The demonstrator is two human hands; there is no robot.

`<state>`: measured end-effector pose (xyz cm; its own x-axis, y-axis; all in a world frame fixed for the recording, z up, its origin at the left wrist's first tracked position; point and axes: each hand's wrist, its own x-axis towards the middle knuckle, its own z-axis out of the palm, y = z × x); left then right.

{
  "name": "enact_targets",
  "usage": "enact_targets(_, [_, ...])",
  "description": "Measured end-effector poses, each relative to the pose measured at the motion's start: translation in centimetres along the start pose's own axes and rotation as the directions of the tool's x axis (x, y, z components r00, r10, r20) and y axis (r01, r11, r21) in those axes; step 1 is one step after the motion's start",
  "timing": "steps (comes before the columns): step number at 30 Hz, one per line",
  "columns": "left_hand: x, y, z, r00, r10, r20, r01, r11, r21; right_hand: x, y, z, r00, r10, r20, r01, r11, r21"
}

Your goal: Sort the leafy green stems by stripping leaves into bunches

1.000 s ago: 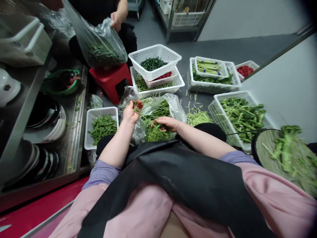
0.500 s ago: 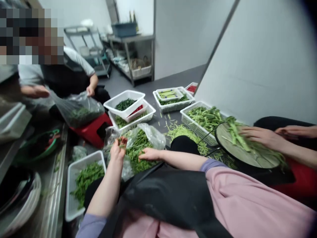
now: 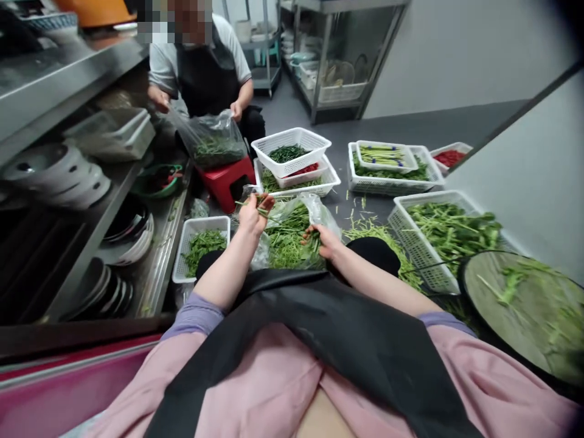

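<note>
My left hand [image 3: 253, 214] is raised at the left side of an open clear plastic bag [image 3: 325, 214], its fingers curled round a few thin green stems [image 3: 263, 210]. Long, thin leafy greens [image 3: 288, 237] fill the bag, which stands between my knees. Low at the bag's right side, my right hand [image 3: 326, 241] grips some of the same greens, with leaves hanging below the fingers. Just left of the bag, a white basket [image 3: 177, 267] contains picked green leaves [image 3: 204, 246].
Pale cut stems [image 3: 376, 240] litter the floor to the right. Beyond them are a white basket of stalks [image 3: 404, 228] and a round board [image 3: 538, 322]. Stacked baskets [image 3: 292, 143] stand ahead. A co-worker [image 3: 205, 67] holds a plastic bag on a red stool [image 3: 230, 182]. Metal shelving [image 3: 114, 207] lines the left.
My view has swung right and levelled, so the shelving at left shows more. My hands are a little farther apart, both still at the bag. The neighbour's hands at the round board have left view.
</note>
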<state>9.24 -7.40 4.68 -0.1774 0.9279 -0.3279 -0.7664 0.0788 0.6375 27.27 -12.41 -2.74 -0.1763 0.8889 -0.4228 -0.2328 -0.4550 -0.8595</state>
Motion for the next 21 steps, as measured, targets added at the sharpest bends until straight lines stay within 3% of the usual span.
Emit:
enact_targets(4, [-1.3,-1.4,0.6,0.996,-0.08,0.027,0.079,0.996,0.048,-1.1,-1.5,2.0,0.987,0.046,0.153,-0.068,0.987,0.144])
enact_targets(7, [-2.0,-2.9,0.8,0.995,-0.082,0.057,0.073,0.986,0.151,-1.6,-2.2,2.9,0.954,0.064,0.293,-0.103,0.987,0.121])
enact_targets(11, [-3.5,-4.3,1.0,0.989,-0.106,0.102,0.061,0.926,0.373,-2.2,-2.4,2.3,0.919,0.08,0.386,-0.115,0.991,0.068])
enact_targets(17, [-3.5,-5.5,1.6,0.965,-0.176,0.194,0.013,0.771,0.637,-2.6,-2.8,0.5,0.887,0.09,0.453,-0.102,0.995,0.001])
enact_targets(21, [-3.3,-7.5,2.5,0.945,-0.106,0.309,-0.118,0.771,0.625,-3.0,-2.5,0.2,0.939,0.061,0.339,-0.072,0.997,0.02])
